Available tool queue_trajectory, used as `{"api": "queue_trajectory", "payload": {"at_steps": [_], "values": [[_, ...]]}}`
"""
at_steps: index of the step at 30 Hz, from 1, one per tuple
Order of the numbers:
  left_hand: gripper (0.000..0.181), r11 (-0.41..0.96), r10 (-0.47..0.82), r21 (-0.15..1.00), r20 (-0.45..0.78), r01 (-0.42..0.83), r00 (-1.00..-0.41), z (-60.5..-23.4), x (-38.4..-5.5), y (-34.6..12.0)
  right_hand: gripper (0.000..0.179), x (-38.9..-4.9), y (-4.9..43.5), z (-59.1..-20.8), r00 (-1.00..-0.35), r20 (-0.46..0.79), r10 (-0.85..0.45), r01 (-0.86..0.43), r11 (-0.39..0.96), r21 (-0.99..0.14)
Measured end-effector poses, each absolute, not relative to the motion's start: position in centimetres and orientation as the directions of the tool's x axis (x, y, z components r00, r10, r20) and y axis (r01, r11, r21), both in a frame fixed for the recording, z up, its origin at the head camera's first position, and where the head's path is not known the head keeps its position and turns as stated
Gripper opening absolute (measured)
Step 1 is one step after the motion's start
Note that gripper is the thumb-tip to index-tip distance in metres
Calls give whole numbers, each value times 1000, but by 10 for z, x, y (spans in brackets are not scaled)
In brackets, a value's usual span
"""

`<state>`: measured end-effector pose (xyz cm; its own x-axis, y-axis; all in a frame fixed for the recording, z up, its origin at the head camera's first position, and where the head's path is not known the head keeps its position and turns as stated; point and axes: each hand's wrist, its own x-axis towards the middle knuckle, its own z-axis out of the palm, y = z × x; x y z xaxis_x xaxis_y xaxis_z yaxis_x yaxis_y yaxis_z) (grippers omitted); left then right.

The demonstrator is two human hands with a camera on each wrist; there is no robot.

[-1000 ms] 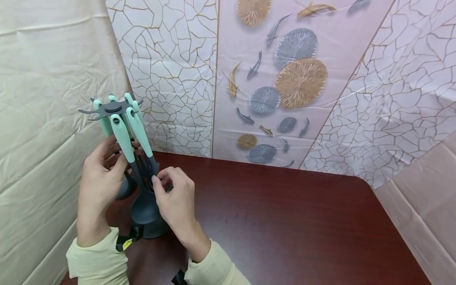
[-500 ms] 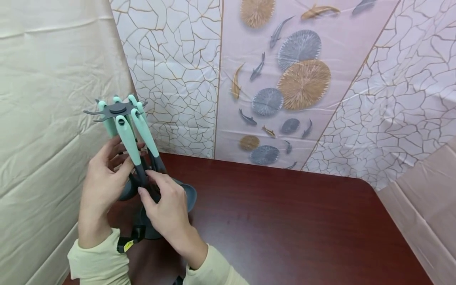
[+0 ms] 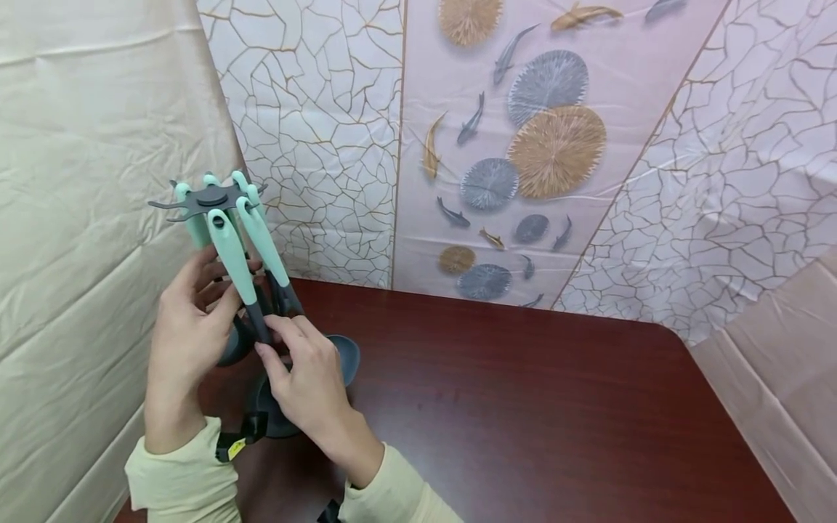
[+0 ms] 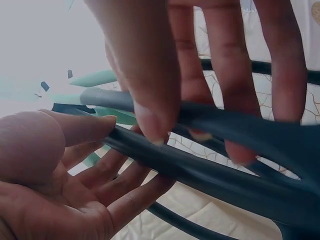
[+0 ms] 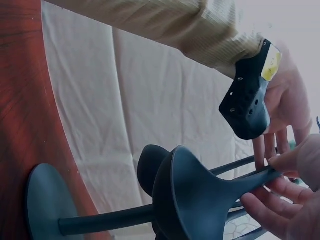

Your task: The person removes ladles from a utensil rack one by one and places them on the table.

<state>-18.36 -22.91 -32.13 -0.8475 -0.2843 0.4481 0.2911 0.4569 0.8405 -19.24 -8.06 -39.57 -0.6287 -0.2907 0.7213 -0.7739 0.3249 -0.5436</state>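
A dark utensil stand [image 3: 211,197] leans slightly at the left of the table, hung with several kitchen utensils with mint-green handles [image 3: 232,256]. My left hand [image 3: 186,323] reaches in from the left among them; in the left wrist view its thumb and fingers curl round a thick dark post. My right hand [image 3: 314,374] pinches the dark shank of the front utensil, a ladle [image 5: 197,200], between thumb and fingertips just above its wide bowl. The round base [image 5: 47,205] of the stand shows on the table in the right wrist view. Another dark bowl [image 3: 348,356] peeks out beyond my right hand.
The reddish-brown table [image 3: 523,407] stretches away to the right. A cream cloth [image 3: 85,290] rises close along the left side, and a patterned cloth [image 3: 314,145] hangs at the back. Behind my left hand hangs another dark rounded utensil head [image 3: 237,345].
My right hand has shifted left and now pinches the shank of the front utensil. The dark bowl to its right has come into sight. My left hand has hardly moved.
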Motion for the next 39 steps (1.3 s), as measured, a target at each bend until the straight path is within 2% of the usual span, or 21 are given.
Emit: {"api": "queue_trajectory", "payload": {"at_steps": [7, 14, 33, 39], "values": [[48, 476, -280, 828, 462, 296, -841, -322, -184, -228, 40, -192, -70, -393, -588, 743, -319, -806, 307, -506], [50, 495, -295, 823, 462, 280, -836, -324, -184, -230, 39, -191, -65, -390, -578, 731, -362, -816, 275, -509], [49, 493, -316, 832, 443, 253, -839, -322, -184, -226, 40, -186, -55, -381, -568, 736, -368, -822, 214, -527], [45, 464, -312, 850, 420, 249, -852, -323, -185, -229, 41, -185, -53, -380, -539, 760, -364, -842, 253, -476]]}}
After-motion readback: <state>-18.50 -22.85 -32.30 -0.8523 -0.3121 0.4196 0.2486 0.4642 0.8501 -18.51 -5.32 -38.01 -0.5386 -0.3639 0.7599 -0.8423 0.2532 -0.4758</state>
